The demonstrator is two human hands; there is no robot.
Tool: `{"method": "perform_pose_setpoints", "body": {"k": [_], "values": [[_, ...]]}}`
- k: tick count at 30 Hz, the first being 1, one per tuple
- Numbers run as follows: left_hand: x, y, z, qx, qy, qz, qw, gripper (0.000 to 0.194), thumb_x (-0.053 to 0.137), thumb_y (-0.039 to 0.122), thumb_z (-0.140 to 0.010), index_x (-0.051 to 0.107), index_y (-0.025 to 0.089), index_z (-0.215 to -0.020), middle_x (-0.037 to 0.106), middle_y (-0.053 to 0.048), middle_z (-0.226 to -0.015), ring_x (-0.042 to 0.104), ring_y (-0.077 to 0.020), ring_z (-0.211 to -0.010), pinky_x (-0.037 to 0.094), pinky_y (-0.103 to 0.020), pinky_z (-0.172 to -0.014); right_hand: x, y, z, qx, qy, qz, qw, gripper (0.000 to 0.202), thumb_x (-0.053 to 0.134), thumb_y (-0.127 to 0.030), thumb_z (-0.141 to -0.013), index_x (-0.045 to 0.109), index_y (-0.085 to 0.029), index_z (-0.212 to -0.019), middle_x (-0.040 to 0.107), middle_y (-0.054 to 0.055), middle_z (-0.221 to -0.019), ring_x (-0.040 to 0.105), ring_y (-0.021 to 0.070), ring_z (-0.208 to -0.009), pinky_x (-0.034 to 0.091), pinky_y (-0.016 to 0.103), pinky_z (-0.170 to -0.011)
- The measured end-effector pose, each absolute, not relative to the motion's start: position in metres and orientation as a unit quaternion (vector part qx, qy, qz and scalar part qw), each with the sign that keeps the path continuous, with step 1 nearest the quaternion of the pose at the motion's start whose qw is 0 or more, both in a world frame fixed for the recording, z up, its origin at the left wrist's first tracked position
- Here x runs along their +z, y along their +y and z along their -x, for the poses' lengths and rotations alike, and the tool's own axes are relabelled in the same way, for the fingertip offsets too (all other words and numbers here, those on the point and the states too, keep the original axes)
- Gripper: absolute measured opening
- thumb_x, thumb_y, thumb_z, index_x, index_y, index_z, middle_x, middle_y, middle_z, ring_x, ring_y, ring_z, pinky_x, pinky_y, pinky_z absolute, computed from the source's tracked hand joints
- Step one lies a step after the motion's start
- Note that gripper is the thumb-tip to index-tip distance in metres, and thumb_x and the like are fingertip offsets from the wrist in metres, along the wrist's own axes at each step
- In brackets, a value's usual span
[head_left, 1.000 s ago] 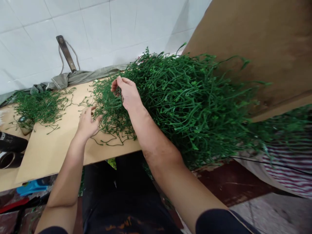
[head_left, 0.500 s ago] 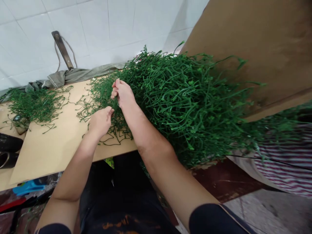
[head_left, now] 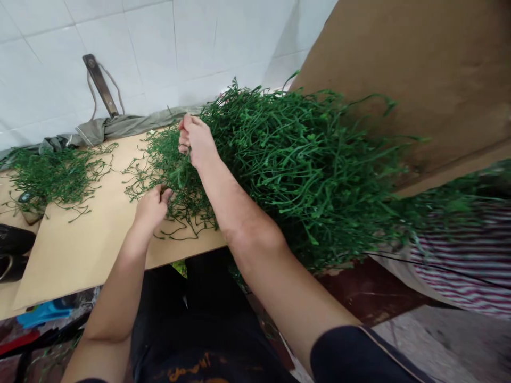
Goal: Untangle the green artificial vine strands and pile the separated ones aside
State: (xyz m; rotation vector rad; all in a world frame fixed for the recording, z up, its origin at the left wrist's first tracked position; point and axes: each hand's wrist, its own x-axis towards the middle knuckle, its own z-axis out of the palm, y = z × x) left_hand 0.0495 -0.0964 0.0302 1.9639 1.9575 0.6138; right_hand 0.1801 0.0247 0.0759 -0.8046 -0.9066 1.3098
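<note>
My right hand (head_left: pixel 195 139) is closed on thin green plastic stems, above the left edge of a large heap of green stems (head_left: pixel 287 154). Lower and to the left, my left hand (head_left: pixel 155 205) is at the near side of a smaller patch of green stems (head_left: pixel 170 151). Its thumb and forefinger are slightly apart, and nothing shows between them. Both hands are over a tan board (head_left: pixel 91 244). Another pile of green stems (head_left: pixel 54 173) lies on the board's far left.
A tiled wall (head_left: pixel 151 48) stands behind, with a grey cloth (head_left: pixel 115 125) along its foot. At right leans a large cardboard sheet (head_left: pixel 399 69) above striped fabric (head_left: pixel 463 266). Dark cylinders (head_left: pixel 14 239) sit far left; a blue object (head_left: pixel 43 314) lies below the board.
My right hand has moved up and slightly left. My left hand has drawn down and left, away from it, and its fingers have parted a little.
</note>
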Motion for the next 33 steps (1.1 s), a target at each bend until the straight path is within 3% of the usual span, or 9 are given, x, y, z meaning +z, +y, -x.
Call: {"method": "perform_pose_setpoints", "body": {"k": [2,5,9,11,17,25,29,32,33], "values": [[0.03,-0.083,-0.049,0.281,0.666,-0.671,0.167,0.049,0.051,0.039,-0.083,0.051,0.01,-0.123,0.058,-0.021,-0.125,0.056,-0.0279,-0.116,0.043,-0.042,-0.096,0.081,0.013,-0.171,0.576,-0.423,0.337,0.613,0.044,0.041,-0.061,-0.085,0.044,-0.02,-0.07,0.022,-0.009,-0.048,0.027,0.0012,-0.039,0.024,0.014,-0.038],[0.032,-0.076,-0.057,0.409,0.601,-0.64,0.249,0.056,0.054,0.039,-0.083,0.043,0.012,-0.131,0.053,-0.019,-0.132,0.053,-0.024,-0.12,0.045,-0.04,-0.098,0.081,0.001,-0.165,0.579,-0.447,0.327,0.598,0.046,0.038,-0.063,-0.084,0.047,-0.02,-0.074,0.026,-0.008,-0.048,0.032,0.0023,-0.042,0.029,0.014,-0.041],[0.036,-0.072,-0.073,0.46,0.529,-0.575,0.422,0.044,0.035,0.041,-0.093,0.044,0.015,-0.127,0.066,-0.012,-0.107,0.066,-0.0172,-0.095,0.052,-0.034,-0.084,0.074,-0.002,-0.164,0.578,-0.464,0.32,0.59,0.043,0.043,-0.061,-0.083,0.046,-0.02,-0.07,0.027,-0.008,-0.048,0.032,0.0024,-0.043,0.03,0.015,-0.042],[0.034,-0.069,-0.079,0.456,0.528,-0.563,0.444,0.041,0.031,0.042,-0.095,0.048,0.014,-0.121,0.067,-0.008,-0.087,0.066,-0.0149,-0.077,0.053,-0.031,-0.073,0.072,0.0,-0.164,0.576,-0.47,0.319,0.588,0.04,0.045,-0.056,-0.085,0.047,-0.02,-0.069,0.03,-0.008,-0.049,0.036,0.0027,-0.045,0.033,0.015,-0.045],[0.022,-0.061,-0.077,0.444,0.585,-0.599,0.317,0.056,0.022,0.059,-0.091,0.057,0.017,-0.081,0.042,0.002,-0.051,0.043,-0.0104,-0.045,0.04,-0.026,-0.048,0.066,0.007,-0.163,0.568,-0.451,0.356,0.589,0.032,0.047,-0.046,-0.088,0.05,-0.018,-0.071,0.043,-0.006,-0.053,0.046,0.0034,-0.05,0.035,0.016,-0.051],[0.026,-0.12,-0.096,0.415,0.596,-0.649,0.226,0.047,0.024,0.05,-0.093,0.043,0.021,-0.062,0.048,0.0,-0.057,0.048,-0.0118,-0.055,0.04,-0.026,-0.056,0.058,0.042,-0.17,0.533,-0.317,0.448,0.644,0.03,0.039,-0.033,-0.094,0.042,-0.018,-0.068,0.037,-0.009,-0.05,0.043,0.0032,-0.047,0.03,0.016,-0.049],[0.021,-0.12,-0.091,0.384,0.619,-0.634,0.26,0.04,0.028,0.042,-0.093,0.053,0.019,-0.072,0.057,-0.001,-0.064,0.054,-0.0133,-0.063,0.045,-0.027,-0.064,0.07,0.04,-0.186,0.576,-0.33,0.373,0.648,0.033,0.037,-0.041,-0.093,0.043,-0.018,-0.07,0.04,-0.008,-0.053,0.047,0.0029,-0.05,0.032,0.015,-0.049],[0.017,-0.093,-0.079,0.348,0.646,-0.633,0.248,0.027,0.044,0.032,-0.088,0.058,0.014,-0.102,0.066,-0.008,-0.088,0.061,-0.0174,-0.08,0.048,-0.033,-0.079,0.077,0.027,-0.181,0.623,-0.387,0.309,0.605,0.034,0.042,-0.046,-0.09,0.05,-0.017,-0.074,0.05,-0.005,-0.061,0.05,0.0031,-0.055,0.038,0.016,-0.053],[0.016,-0.085,-0.075,0.335,0.642,-0.645,0.243,0.033,0.05,0.028,-0.083,0.055,0.012,-0.113,0.065,-0.011,-0.1,0.061,-0.019,-0.088,0.048,-0.035,-0.084,0.078,0.023,-0.179,0.629,-0.404,0.308,0.589,0.034,0.044,-0.047,-0.089,0.053,-0.017,-0.075,0.052,-0.005,-0.063,0.049,0.0032,-0.055,0.039,0.017,-0.054]]}}
